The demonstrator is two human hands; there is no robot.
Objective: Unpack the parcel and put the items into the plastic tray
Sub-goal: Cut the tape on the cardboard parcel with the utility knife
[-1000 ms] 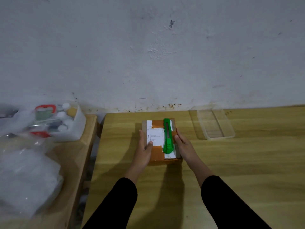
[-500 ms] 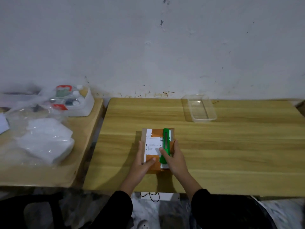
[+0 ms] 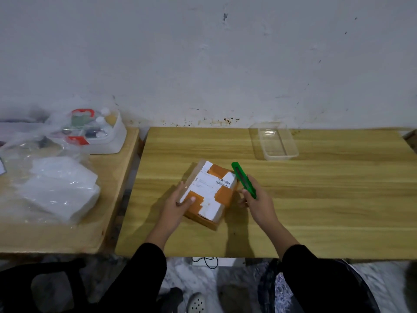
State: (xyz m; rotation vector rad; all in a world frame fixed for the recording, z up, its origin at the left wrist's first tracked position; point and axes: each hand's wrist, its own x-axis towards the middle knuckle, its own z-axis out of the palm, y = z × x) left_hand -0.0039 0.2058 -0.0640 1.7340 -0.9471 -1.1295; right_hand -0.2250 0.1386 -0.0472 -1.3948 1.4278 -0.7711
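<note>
A small cardboard parcel (image 3: 208, 193) with orange tape and a white shipping label lies turned at an angle on the wooden table (image 3: 316, 199). My left hand (image 3: 178, 205) grips its near left corner, thumb on top. My right hand (image 3: 259, 202) holds a green utility knife (image 3: 243, 179) just right of the parcel, its tip pointing away toward the far left. A clear plastic tray (image 3: 276, 142) sits empty at the table's far side, to the right of the parcel.
A second wooden table (image 3: 67, 231) stands to the left across a narrow gap. It carries clear plastic bags of white material (image 3: 61, 188) and a white tub of small bottles (image 3: 94, 132). A wall rises right behind both tables. A chair (image 3: 45, 288) is at the lower left.
My right hand lifted the green knife off the parcel's top and now holds it beside the parcel. The parcel has been turned clockwise and pulled nearer. The view has backed away.
</note>
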